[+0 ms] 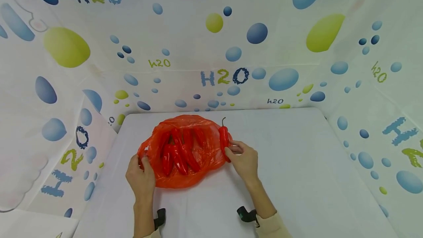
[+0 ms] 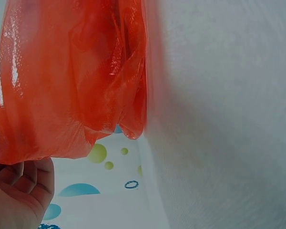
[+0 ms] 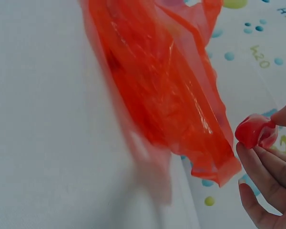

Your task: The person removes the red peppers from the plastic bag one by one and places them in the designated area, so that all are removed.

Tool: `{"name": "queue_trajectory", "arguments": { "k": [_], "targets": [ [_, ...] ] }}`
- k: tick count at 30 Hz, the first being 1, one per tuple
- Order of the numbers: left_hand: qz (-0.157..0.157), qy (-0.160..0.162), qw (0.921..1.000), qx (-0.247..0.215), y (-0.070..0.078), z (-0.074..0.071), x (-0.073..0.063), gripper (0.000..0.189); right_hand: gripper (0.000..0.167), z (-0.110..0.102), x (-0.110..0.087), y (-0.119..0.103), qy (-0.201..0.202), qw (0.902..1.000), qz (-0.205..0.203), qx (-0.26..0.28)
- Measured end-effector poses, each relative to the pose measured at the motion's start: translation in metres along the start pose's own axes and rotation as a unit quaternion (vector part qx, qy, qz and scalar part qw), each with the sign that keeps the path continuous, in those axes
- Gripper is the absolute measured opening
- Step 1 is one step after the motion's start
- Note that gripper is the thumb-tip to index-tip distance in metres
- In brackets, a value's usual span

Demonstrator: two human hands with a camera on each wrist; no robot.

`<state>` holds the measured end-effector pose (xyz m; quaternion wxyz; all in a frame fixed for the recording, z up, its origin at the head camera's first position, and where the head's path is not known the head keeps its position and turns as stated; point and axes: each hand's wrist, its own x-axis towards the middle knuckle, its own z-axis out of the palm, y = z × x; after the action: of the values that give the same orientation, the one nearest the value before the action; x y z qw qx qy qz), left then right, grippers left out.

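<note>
A thin red plastic bag lies spread open on the table, with several glossy red chili peppers inside it. My left hand pinches the bag's left edge between thumb and fingers; in the left wrist view the bag hangs from that grip. At the bag's right edge my right hand holds one red chili pepper upright, its thin stem pointing up. The right wrist view shows this pepper end-on between thumb and fingers, beside the bag's rim.
The white table has walls draped in a white sheet printed with blue and green dots and H2O lettering. Dark wrist camera mounts sit by both forearms.
</note>
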<state>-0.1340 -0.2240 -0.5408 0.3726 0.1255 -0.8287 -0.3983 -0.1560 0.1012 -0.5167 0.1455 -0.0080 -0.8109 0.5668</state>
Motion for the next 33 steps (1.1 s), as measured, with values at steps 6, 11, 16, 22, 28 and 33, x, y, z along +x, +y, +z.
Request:
{"name": "queue_trajectory", "arguments": {
  "k": [6,11,16,22,28,33],
  "targets": [
    [-0.002,-0.002,1.0000,0.002,0.002,0.000,0.000,0.024,0.025,-0.008,0.008,0.007,0.010,0.9998,-0.005,-0.019],
    [0.000,-0.005,1.0000,0.002,0.001,0.000,0.000,0.025,0.025,-0.014,0.015,0.012,0.015,0.9993,-0.006,-0.033],
    [0.004,-0.004,1.0000,0.002,0.001,0.000,0.000,0.025,0.026,-0.016,0.020,0.020,0.021,0.9989,0.004,-0.040],
    [0.000,-0.005,1.0000,0.005,0.001,0.000,0.000,0.025,0.027,-0.020,0.025,0.028,0.024,0.9984,0.029,-0.041],
    [-0.001,-0.006,0.9999,0.009,0.001,0.001,0.000,0.025,0.027,-0.024,0.031,0.034,0.031,0.9972,0.046,-0.051],
    [0.002,-0.003,0.9999,0.010,0.000,0.001,0.000,0.023,0.028,-0.028,0.035,0.040,0.034,0.9960,0.052,-0.065]
  ]
}}
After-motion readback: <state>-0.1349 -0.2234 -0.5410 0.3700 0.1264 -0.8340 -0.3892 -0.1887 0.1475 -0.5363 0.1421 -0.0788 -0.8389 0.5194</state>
